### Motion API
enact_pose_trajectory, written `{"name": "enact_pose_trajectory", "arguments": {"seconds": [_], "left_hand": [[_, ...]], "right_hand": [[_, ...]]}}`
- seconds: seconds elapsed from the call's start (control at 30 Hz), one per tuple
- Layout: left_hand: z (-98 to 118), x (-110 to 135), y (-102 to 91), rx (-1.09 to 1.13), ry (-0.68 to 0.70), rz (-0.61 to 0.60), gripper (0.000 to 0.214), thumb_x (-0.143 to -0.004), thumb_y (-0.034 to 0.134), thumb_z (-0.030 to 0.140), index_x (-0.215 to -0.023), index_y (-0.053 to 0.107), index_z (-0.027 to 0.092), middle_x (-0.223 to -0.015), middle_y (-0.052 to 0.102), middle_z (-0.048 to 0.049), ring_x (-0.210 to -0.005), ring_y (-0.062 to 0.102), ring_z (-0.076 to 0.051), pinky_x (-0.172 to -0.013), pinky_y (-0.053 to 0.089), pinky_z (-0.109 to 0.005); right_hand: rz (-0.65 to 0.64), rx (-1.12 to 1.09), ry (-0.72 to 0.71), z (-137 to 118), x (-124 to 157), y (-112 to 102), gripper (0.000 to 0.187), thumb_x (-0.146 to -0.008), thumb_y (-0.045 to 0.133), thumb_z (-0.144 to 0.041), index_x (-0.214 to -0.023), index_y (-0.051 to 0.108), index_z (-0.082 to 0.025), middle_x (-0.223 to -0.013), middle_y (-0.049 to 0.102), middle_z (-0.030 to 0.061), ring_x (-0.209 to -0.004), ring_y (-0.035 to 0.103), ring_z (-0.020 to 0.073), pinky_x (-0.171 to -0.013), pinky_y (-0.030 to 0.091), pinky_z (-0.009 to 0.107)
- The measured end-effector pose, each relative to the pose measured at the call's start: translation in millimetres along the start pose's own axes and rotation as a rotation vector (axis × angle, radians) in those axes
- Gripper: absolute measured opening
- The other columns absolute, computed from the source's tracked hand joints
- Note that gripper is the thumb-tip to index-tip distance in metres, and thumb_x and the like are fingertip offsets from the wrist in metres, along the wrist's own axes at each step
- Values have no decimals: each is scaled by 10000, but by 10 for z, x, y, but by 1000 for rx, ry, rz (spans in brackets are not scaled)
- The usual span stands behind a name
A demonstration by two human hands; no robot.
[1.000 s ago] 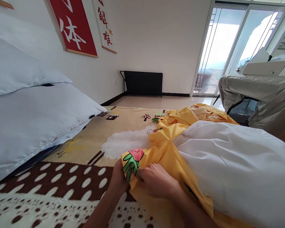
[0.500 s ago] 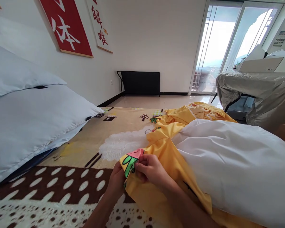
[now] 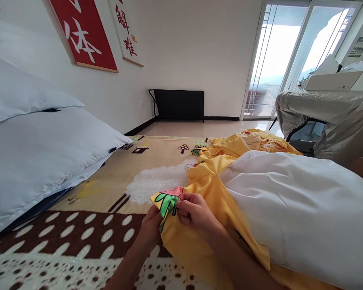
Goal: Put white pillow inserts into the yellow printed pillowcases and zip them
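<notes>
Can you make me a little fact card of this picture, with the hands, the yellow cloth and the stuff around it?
Left hand: holds a corner of the yellow cloth
Right hand: pinches the same cloth
Cloth corner print: green and pink
Right of the cloth: puffy white fabric
Left side: white pillows
Underneath: patterned blanket
On the wall: red banner

Left hand (image 3: 152,226), right hand (image 3: 196,211) pinched yellow cloth (image 3: 210,173) at its green-and-pink printed corner (image 3: 167,202); puffy white fabric bundle (image 3: 302,209) lay against it.
</notes>
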State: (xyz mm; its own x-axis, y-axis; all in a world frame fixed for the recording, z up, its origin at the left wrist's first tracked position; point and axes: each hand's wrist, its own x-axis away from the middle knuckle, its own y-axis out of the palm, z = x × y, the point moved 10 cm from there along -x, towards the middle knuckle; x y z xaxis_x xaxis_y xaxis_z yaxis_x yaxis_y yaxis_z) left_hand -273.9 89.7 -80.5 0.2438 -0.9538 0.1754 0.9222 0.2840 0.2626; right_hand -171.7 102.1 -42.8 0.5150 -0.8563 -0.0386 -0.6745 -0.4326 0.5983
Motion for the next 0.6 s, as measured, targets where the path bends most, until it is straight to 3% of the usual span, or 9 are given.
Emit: {"name": "enact_pose_trajectory", "arguments": {"seconds": [0.1,0.3,0.47,0.6], "left_hand": [[-16,-47,-4,-63,44,-36,275,-416,772,278,-576,575,173,-513,562,19,-502,486,-146,-500,387,-251],[355,38,110,-175,367,-83,188,-551,709,278,-695,629,187,-648,634,-7,-731,580,-207,-661,460,-260],[350,51,-18,-210,355,19,220,-612,660,347,-713,617,155,-618,605,-8,-585,504,-151,-502,384,-221],[406,83,59,-277,426,-70,270,-683,642,376,-819,607,146,-785,639,-39,-674,527,-154,-563,412,-216]], "right_hand": [[0,-25,-13,-4,-14,-15,270,-608,698,-306,-603,466,-169,-438,368,-102,-354,262,8,-353,156,177],[67,186,-72,-12,-27,-76,217,-632,651,-301,-632,471,-180,-400,393,-106,-325,288,25,-339,202,176],[103,366,-141,-50,-17,-98,115,-676,562,-240,-642,470,-181,-436,400,-97,-362,312,32,-354,212,170],[118,492,-219,-173,30,-63,78,-689,524,-209,-650,463,-179,-494,410,-79,-432,340,45,-401,242,175]]}}
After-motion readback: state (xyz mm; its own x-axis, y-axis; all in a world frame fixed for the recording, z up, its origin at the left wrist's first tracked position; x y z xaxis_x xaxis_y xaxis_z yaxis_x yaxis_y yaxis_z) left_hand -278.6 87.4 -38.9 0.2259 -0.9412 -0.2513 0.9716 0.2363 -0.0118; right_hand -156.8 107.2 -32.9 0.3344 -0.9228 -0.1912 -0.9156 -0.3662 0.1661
